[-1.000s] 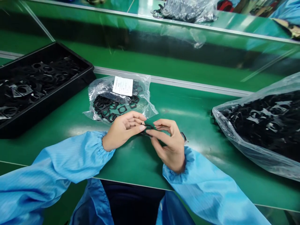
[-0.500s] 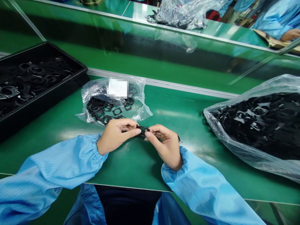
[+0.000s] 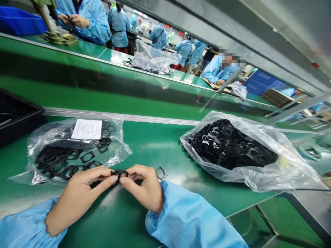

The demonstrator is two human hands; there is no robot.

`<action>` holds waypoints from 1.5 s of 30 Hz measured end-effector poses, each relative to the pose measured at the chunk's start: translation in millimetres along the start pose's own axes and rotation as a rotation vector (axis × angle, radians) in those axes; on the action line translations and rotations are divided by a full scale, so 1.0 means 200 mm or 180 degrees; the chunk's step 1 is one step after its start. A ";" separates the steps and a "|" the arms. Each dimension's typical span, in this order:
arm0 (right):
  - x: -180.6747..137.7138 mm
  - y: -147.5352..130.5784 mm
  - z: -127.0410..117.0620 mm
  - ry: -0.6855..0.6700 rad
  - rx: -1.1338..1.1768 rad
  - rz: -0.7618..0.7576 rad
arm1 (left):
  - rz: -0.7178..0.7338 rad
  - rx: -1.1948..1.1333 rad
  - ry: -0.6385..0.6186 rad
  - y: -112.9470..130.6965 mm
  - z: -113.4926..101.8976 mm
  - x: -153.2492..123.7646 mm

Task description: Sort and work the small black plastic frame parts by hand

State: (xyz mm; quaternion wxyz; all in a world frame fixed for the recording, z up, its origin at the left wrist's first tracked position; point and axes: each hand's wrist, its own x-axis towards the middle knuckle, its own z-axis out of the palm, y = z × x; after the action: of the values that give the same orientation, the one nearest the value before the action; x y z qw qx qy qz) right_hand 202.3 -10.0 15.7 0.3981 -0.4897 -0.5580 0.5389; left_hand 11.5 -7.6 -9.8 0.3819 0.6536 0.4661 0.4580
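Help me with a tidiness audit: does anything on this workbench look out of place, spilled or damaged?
A thin black frame-like piece lies alone on the green tabletop beside the right hand, outside both clear plastic bags of black parts. It looks like a stray, though perhaps deliberately placed. No damage is evident.

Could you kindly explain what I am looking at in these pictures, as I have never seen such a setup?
There is no robot here, just a person's bare hands. One camera, worn on the head, looks forward and down. The left hand and right hand hold a small black part between them, above a green table. On it lie a labelled clear bag of black frames to the left and an open clear bag of black pieces to the right. A black tray shows at the left edge.
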 end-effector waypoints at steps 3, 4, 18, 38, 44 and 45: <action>-0.01 -0.01 0.00 -0.0017 -0.0046 -0.0040 | 0.0145 0.0042 0.0038 0.00 0.00 0.00; -0.01 -0.01 0.00 -0.0025 -0.0056 -0.0054 | 0.0147 0.0033 0.0029 0.00 0.00 0.00; 0.06 0.02 0.00 -0.0314 0.0110 -0.0279 | -0.0048 -0.0344 -0.0061 0.02 -0.04 0.05; 0.08 -0.01 -0.05 -0.0435 -0.0280 -0.0762 | 0.0145 -0.0178 -0.0290 0.03 -0.07 0.05; 0.08 0.00 -0.04 -0.0438 -0.0528 -0.0795 | 0.0195 -0.0092 -0.0216 0.04 -0.06 0.05; 0.08 0.00 -0.03 -0.0433 -0.0519 -0.0764 | 0.0226 -0.0047 -0.0193 0.04 -0.06 0.04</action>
State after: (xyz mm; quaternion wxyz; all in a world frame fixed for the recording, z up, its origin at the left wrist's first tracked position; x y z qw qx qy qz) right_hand 205.4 6.0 15.6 0.3799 -0.4126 -0.6801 0.4722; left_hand 3.3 -0.3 2.8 0.3842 0.6804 0.4275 0.4547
